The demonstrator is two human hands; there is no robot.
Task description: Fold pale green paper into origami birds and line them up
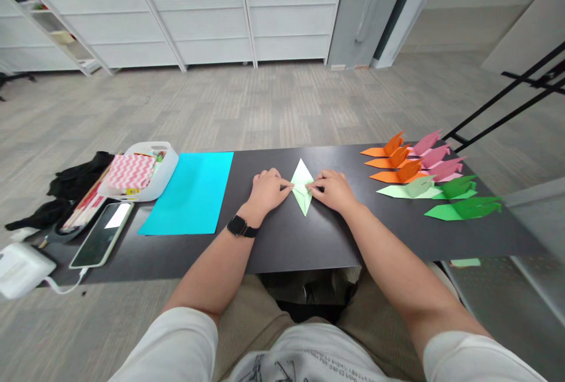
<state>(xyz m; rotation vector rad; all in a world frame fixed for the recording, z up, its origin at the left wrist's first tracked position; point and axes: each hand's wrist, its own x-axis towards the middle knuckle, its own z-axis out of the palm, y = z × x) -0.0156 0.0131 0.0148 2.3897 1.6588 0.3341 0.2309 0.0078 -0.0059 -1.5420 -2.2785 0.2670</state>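
A pale green folded origami paper (302,177), diamond-shaped with a long point at each end, lies on the dark table (282,252) in front of me. My left hand (267,189), with a black watch on its wrist, has thumb and fingertips closed at the paper's left corner. On the opposite side, my right hand (334,190) is closed with thumb and fingertips on the right corner, covering part of it. Crease lines show across the paper's lower half.
Orange (392,152), pink (426,143), pale green (412,188) and green folded paper birds (463,208) stand at the right. Leftward lie cyan paper (192,193), a white basket (165,179), a phone (102,236) on a cable and a white charger (24,270).
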